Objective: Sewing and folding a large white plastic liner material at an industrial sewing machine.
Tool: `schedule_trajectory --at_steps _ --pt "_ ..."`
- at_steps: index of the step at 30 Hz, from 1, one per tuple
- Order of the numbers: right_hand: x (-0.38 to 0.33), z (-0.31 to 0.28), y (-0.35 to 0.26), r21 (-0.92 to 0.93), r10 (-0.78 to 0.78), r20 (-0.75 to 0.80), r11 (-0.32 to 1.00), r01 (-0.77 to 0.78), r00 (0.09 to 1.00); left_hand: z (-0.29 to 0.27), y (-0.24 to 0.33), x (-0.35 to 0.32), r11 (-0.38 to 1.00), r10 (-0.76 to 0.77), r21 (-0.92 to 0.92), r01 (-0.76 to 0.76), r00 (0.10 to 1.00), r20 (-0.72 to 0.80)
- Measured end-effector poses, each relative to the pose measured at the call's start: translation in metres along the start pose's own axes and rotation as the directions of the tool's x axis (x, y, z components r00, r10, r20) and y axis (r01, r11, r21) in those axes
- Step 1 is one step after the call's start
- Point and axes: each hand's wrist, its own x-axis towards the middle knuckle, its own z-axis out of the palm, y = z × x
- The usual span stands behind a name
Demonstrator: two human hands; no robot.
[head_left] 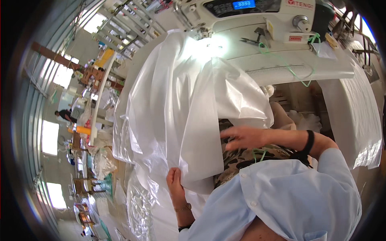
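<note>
Left hand [174, 182]: fingers curled on a fold of the white sheet [177, 104]; I read this as a pinch, though the thumb is not clearly visible.
Right hand [245, 137]: empty, fingers loosely spread, pointing left toward the sheet's right edge; I cannot tell whether the fingertips touch it.
Sheet position: ahead of the left hand and to the left of the right hand, with further material nearer the body than the left hand.
Sheet long axis: from the sewing machine [261, 21], ahead of both hands, back to the left hand, with folds running lengthwise.
Governing relation: I judge it to be the line between the machine's lit area and the left hand; the right hand points across it from the right.
Nearer hand: left, in contact; right, just beside the edge.
Left forearm: angled forward, wrist nearly straight.
Right forearm: elbow bent, laid crosswise above the patterned trousers [237, 160].
Surface [245, 56]: ahead of the right hand.
</note>
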Motion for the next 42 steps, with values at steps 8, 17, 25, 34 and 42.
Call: schedule_trajectory --at_steps 8,17,25,34,42 --pt "0.026 0.078 -0.033 -0.349 -0.048 0.515 0.9 0.261 0.856 0.102 0.076 -0.041 0.44 0.508 0.509 -0.74 0.673 0.538" --pt "0.025 0.047 -0.079 -0.738 0.132 0.497 0.584 0.338 0.858 0.116 0.06 -0.02 0.721 0.028 0.606 -0.336 0.888 0.459" --pt "0.072 -0.051 -0.023 -0.053 -0.036 -0.592 0.999 0.006 0.805 0.119 0.073 -0.002 0.887 0.345 0.288 -0.361 0.932 0.107" --pt "0.121 -0.094 -0.037 0.78 0.463 -0.435 0.622 0.067 0.773 0.128 0.129 0.033 0.389 0.686 0.65 -0.653 0.676 0.269" --pt "0.118 -0.062 -0.021 0.677 0.392 -0.512 0.732 0.078 0.765 0.137 0.196 0.058 0.148 0.784 0.594 -0.791 0.46 0.417"
